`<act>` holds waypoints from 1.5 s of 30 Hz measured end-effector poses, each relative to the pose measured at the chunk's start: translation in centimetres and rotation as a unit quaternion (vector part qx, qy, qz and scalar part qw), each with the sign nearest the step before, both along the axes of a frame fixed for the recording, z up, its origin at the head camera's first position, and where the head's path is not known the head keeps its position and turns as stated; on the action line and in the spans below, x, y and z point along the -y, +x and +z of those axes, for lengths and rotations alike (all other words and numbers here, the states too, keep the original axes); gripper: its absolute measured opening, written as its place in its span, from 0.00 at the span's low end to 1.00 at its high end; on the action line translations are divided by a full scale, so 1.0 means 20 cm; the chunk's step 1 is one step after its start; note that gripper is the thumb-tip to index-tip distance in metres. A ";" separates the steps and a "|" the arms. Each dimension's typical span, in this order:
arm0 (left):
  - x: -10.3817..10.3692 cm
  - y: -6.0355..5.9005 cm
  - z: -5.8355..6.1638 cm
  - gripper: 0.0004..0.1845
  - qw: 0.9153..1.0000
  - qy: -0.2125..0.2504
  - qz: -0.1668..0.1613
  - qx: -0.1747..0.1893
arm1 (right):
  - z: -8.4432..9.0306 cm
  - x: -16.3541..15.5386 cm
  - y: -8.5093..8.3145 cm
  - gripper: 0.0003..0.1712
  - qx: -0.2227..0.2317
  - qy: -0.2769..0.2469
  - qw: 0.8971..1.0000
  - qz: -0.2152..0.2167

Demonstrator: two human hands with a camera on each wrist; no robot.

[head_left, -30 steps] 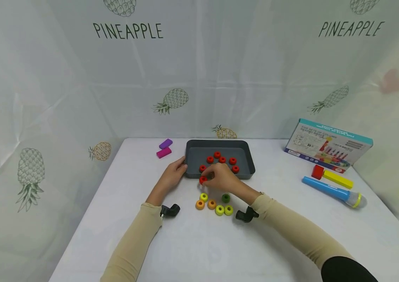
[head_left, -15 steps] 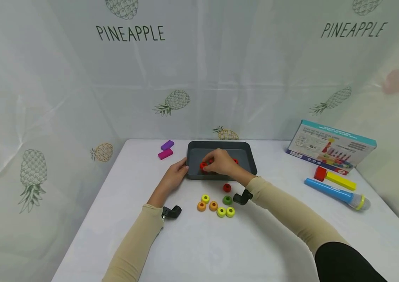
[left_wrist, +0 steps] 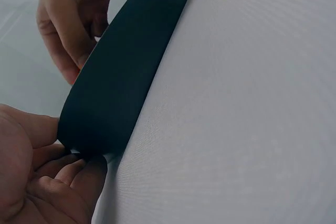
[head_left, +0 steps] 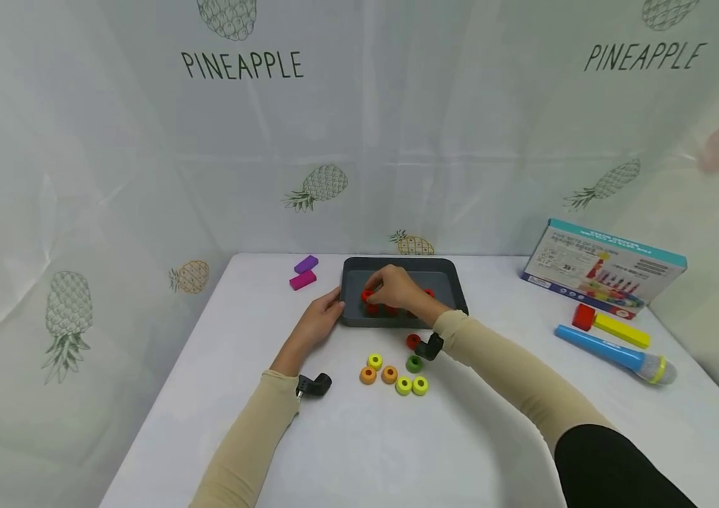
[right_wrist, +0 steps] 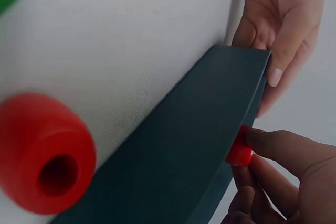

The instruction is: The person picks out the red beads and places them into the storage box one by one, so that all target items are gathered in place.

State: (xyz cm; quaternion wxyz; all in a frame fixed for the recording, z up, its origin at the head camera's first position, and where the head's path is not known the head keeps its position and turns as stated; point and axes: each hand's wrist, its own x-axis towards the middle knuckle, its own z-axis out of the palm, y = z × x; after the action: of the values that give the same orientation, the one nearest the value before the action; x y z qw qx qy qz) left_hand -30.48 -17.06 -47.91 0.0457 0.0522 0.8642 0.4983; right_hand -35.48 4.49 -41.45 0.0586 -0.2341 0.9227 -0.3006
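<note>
My left hand (head_left: pixel 317 323) grips the left end of a dark grey tray (head_left: pixel 438 275), thumb at the rim and fingers curled by the outer corner. Inside that end, my right hand (head_left: pixel 394 288) pinches a red bead (right_wrist: pixel 240 150) between thumb and fingers, right at the tray's wall in the right wrist view. More red beads (head_left: pixel 392 310) lie in the tray, partly hidden by the right hand. Another red bead (head_left: pixel 413 341) with a wide hole sits on the table in front of the tray, below the right wrist.
Nearer the front are a green bead (head_left: pixel 414 364), two orange beads (head_left: pixel 368 375) and three yellow beads (head_left: pixel 403 385). Purple (head_left: pixel 306 264) and magenta (head_left: pixel 303 281) blocks lie left of the tray. At right are a box (head_left: pixel 607 271), a red-and-yellow piece (head_left: pixel 621 330) and a toy microphone (head_left: pixel 613 353).
My right hand has carried a red bead from the tray's front edge into its left part. A red bead on the table has come into view. The left hand keeps its hold.
</note>
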 end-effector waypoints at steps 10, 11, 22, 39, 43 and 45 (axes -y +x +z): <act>0.01 0.00 -0.01 0.29 1.000 0.004 -0.003 -0.007 | -0.03 0.07 -0.06 0.19 0.012 0.020 0.999 -0.022; 0.01 0.00 -0.01 0.29 1.000 0.004 -0.003 -0.008 | -0.03 0.07 -0.06 0.19 0.013 0.019 0.999 -0.024; 0.00 0.00 -0.01 0.29 1.000 0.007 -0.008 -0.011 | -0.08 0.09 -0.08 0.19 0.034 0.039 0.998 -0.033; -0.01 -0.01 0.00 0.30 1.000 0.001 -0.005 -0.007 | -0.03 -0.09 -0.08 0.21 -0.005 -0.007 0.999 -0.032; 0.00 -0.01 0.00 0.30 1.000 0.000 0.003 -0.003 | -0.03 -0.17 -0.05 0.20 -0.002 -0.011 0.999 -0.039; 0.00 -0.01 -0.01 0.30 1.000 -0.002 0.004 -0.003 | -0.03 -0.19 -0.03 0.20 -0.002 -0.007 0.999 -0.040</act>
State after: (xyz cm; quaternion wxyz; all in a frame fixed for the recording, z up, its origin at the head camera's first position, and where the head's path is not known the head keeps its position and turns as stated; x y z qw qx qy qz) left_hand -30.62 -17.04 -48.10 0.0413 0.0501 0.8658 0.4962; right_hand -36.05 8.38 -41.98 0.0430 -0.1976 0.9293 -0.3090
